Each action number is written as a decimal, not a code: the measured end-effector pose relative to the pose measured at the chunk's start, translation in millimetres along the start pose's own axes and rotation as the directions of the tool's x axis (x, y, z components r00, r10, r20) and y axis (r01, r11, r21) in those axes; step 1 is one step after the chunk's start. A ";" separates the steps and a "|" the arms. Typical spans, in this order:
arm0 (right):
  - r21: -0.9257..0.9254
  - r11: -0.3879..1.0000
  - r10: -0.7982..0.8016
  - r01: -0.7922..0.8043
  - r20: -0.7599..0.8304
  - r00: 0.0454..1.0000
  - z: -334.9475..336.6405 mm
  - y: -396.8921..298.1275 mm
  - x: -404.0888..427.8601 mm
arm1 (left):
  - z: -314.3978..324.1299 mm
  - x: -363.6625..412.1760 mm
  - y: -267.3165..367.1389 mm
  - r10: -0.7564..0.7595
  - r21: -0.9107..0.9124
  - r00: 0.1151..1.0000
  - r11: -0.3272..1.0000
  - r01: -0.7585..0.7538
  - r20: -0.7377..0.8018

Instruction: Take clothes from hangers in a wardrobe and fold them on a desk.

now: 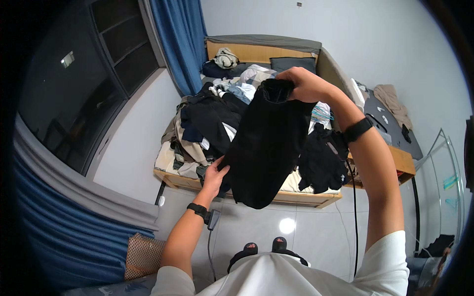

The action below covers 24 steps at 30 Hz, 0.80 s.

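Note:
A black garment hangs in front of me above the foot of the bed; it looks folded or doubled, and I cannot tell its exact kind. My right hand grips its upper edge, where a round opening faces up. Lower down, my left hand pinches its left side between thumb and fingers. Behind it, a heap of mixed clothes covers much of the wooden bed. A black shirt lies at the bed's front right corner, partly hidden by my right forearm.
Blue curtains and a window are on the left. Cables run from both wrist straps. A second bed holds a beige cloth, with a metal clothes rack at right. Thin hangers lie among the clothes.

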State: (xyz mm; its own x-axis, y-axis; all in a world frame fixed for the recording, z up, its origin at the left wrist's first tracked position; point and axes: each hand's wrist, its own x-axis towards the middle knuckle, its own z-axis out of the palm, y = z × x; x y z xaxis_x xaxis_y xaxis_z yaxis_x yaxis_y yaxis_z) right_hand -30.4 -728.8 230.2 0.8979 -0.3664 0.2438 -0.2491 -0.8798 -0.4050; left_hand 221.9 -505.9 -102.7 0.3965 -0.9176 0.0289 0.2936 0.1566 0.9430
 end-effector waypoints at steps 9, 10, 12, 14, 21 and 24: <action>0.039 0.999 -0.003 0.003 0.000 1.000 -13.4 -7.7 2.2 | -10.4 0.1 5.9 0.083 0.151 0.984 0.987 -0.060 -0.156; 0.040 0.999 -0.026 0.026 -0.011 1.000 -16.0 -7.8 1.9 | -8.4 -0.3 7.2 0.106 0.209 0.977 0.976 -0.066 -0.185; 0.056 0.997 -0.048 0.051 -0.043 0.998 -19.0 -13.9 3.0 | -4.1 -2.0 15.8 0.123 0.247 0.970 0.967 -0.069 -0.211; -0.013 1.000 -0.022 0.021 -0.055 0.998 -24.5 -22.8 2.4 | -4.7 -2.2 21.2 0.059 0.368 0.985 0.930 0.006 -0.164; -0.015 0.999 -0.051 0.049 -0.142 0.988 -46.3 -28.8 8.3 | 11.7 -19.3 30.2 0.165 0.214 0.986 0.965 -0.155 -0.027; -0.052 0.997 -0.057 0.051 -0.123 0.991 -56.4 -42.9 7.8 | -6.0 -16.0 27.1 0.080 0.298 0.991 0.948 -0.108 0.103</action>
State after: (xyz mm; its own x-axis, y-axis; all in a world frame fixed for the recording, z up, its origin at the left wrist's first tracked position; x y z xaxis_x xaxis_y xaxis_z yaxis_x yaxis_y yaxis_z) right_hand -33.2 -711.0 299.2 0.8591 -0.3501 0.3733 -0.2214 -0.9118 -0.3457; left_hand 228.7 -484.8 -79.6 0.3273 -0.9347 0.1384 -0.0238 0.1382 0.9901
